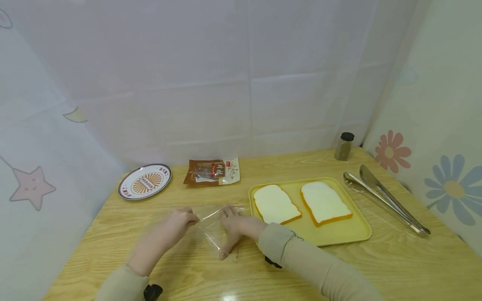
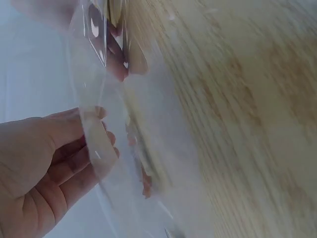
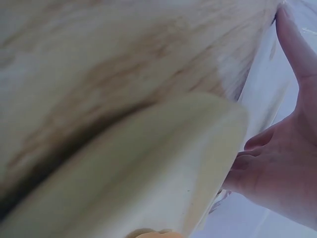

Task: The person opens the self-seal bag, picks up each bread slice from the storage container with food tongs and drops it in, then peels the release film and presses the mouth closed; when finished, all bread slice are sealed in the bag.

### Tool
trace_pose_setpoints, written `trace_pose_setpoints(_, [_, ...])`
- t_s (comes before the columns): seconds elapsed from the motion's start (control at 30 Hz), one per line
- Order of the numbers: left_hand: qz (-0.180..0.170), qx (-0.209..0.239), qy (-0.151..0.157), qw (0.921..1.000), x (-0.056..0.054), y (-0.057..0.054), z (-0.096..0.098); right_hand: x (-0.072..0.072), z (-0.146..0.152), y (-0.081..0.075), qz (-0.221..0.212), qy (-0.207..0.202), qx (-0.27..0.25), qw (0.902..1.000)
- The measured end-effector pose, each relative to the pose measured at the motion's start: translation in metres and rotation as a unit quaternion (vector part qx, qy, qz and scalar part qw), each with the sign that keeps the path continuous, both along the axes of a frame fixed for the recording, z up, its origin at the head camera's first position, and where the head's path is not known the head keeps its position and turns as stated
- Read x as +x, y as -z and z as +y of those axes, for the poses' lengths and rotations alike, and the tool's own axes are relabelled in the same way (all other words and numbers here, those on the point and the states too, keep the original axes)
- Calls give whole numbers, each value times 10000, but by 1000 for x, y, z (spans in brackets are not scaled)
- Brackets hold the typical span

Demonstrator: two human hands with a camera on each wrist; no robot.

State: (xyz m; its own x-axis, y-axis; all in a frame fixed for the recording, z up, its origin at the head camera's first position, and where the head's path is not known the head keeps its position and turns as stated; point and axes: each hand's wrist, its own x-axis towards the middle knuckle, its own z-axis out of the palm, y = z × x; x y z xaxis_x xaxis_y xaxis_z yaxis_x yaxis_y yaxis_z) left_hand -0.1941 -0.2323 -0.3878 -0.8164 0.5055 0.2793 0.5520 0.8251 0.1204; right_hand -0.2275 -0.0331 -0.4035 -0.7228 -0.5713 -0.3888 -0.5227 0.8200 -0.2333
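Observation:
A clear plastic bag (image 1: 211, 236) lies in thin, shiny folds between the two hands, left of the tray. My left hand (image 1: 177, 225) pinches the bag's edge between thumb and fingers; in the left wrist view the left hand (image 2: 54, 168) has the film between its fingertips. My right hand (image 1: 235, 228) touches the bag with thumb and fingers spread apart. Seen from the right wrist, the right hand (image 3: 292, 144) has its thumb stretched out along the film. Whether any fingers are inside the bag I cannot tell.
Two bread slices (image 1: 275, 204) lie on a yellow tray (image 1: 331, 241), right of the hands. Behind are a brown-and-white food packet (image 1: 211, 171) and a round plate (image 1: 144, 182). Metal tongs (image 1: 384, 198) lie at the right, a black-capped jar (image 1: 344, 147) behind them.

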Motion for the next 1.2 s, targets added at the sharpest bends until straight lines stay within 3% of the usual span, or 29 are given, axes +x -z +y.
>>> trace_pose_setpoints(0.2, [-144,262,-38,9995,-2,1,0,0,0,2,16,-116,217,9997])
trace_pose_setpoints(0.47, [330,450,409,9976,0,-2,0,2,0,-1,338,-318,561,9973])
trace_pose_setpoints(0.77, [1165,-276,747,9900,5,-6,-2,1,4,-6,194,-418,642,9969])
trace_pose_setpoints(0.87, [1251,-270,670,9895,4,-4,-4,-2,9,-8,233,-599,483,9968])
trace_pose_setpoints(1.03, [1007,-16,441,9939,5,-1,-9,-9,25,-15,213,-1065,-225,9938])
trace_pose_setpoints(1.2, [726,231,260,9968,3,4,-10,-14,57,-26,-101,-850,-1135,9898])
